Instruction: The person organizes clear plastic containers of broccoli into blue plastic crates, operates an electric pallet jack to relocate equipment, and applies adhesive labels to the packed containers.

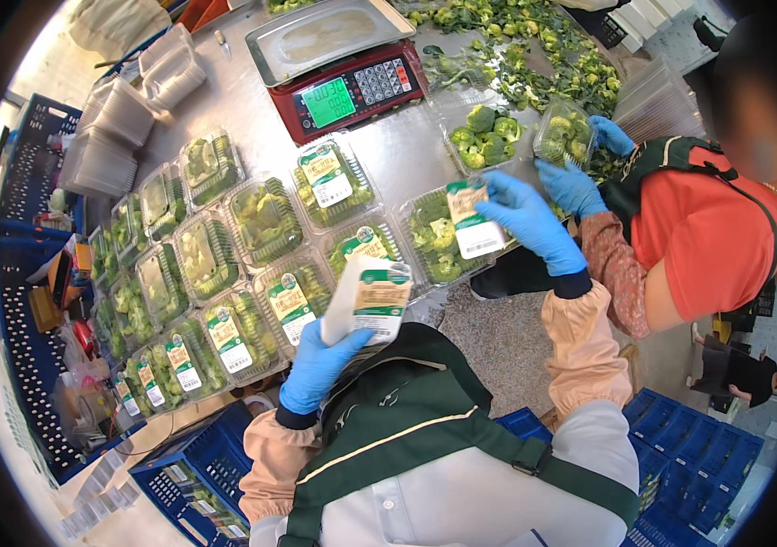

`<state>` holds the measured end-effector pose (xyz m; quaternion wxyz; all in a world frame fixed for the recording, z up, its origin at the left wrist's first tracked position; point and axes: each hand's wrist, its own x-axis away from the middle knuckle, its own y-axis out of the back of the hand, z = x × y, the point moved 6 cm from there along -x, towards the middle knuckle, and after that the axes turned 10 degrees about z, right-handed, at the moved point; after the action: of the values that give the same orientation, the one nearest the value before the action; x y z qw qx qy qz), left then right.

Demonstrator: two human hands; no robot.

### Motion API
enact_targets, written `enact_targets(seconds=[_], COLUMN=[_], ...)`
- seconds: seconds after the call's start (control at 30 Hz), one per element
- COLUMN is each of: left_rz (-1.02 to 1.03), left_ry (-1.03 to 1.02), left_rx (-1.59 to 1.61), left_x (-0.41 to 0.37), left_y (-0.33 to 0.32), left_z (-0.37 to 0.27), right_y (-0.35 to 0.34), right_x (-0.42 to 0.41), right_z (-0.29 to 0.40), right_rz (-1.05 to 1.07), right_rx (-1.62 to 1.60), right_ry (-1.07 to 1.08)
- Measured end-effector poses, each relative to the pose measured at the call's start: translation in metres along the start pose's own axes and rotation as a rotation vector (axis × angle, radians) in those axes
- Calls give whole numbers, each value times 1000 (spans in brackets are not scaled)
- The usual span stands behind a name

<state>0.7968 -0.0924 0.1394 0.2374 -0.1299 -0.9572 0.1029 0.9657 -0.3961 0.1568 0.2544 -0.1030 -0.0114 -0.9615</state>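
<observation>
My left hand [325, 362], in a blue glove, grips a stack of printed labels [380, 301] with white backing, low in front of me. In my blue-gloved right hand [525, 212] a single green, tan and white label [474, 220] is pinched at its edge. That label is over a closed clear clamshell of broccoli [429, 225] at the table edge; whether it touches the lid I cannot tell. Left of this box stand several rows of clear clamshells of broccoli. The front row and some behind bear labels, such as the labelled clamshell [330, 179]; others, such as the plain clamshell [264, 219], bear none.
A red digital scale [347, 92] with a steel tray stands at the back. An open clamshell [484, 137] holds broccoli; loose florets [518, 34] lie behind. At right, a co-worker's gloved hands [573, 188] hold another box. Empty clamshell stacks [104, 143] and blue crates [40, 287] are at left.
</observation>
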Motion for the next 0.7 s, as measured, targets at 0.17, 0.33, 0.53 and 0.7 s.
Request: enact_targets(seconds=[0.17, 0.33, 0.53, 0.7], left_rz=[-60, -65, -48, -321], left_ry=[-15, -51, 14, -430], left_rx=[64, 75, -83, -293], left_x=[5, 10, 17, 40], left_y=[21, 22, 26, 28], left_z=[7, 8, -9, -69], right_y=[-2, -43, -161, -231], right_x=[-16, -15, 11, -6], right_z=[-55, -5, 28, 41], right_rz=[48, -177, 228, 214], right_rx=[380, 981, 192, 258], right_ry=[-137, 209, 91, 434])
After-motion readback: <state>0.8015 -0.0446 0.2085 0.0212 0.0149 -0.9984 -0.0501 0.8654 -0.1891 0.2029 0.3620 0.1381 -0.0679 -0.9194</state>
